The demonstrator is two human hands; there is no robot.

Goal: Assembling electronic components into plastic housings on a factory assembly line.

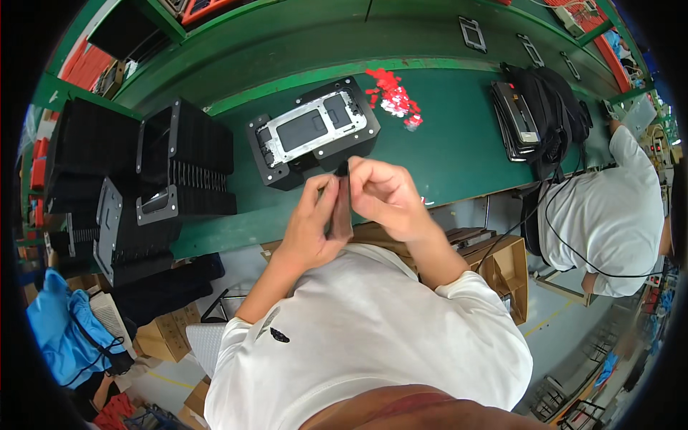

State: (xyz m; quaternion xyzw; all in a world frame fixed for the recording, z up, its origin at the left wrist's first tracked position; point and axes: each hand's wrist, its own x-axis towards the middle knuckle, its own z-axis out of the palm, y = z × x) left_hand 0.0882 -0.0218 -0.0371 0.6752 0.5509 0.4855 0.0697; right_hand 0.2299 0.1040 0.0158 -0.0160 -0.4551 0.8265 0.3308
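Observation:
Between my hands, in front of my chest, a thin flat panel (343, 209) stands nearly edge-on, so its faces hardly show. My left hand (312, 223) pinches it from the left side. The fingers of my right hand (389, 198) are bent closed at its upper edge, where a small dark tip sticks up. Just beyond, a black block fixture (349, 148) rests on the green bench, carrying a silver metal frame (292, 136) with rectangular openings. A scatter of small red and whitish pieces (393, 95) lies right of the fixture.
Stacks of black frames (204, 136) crowd the bench's left end. Dark flat panels (512, 122) and a black bag (555, 107) lie to the right. Another person in a white shirt (602, 215) is at far right. Below the bench edge is an open cardboard box (512, 269).

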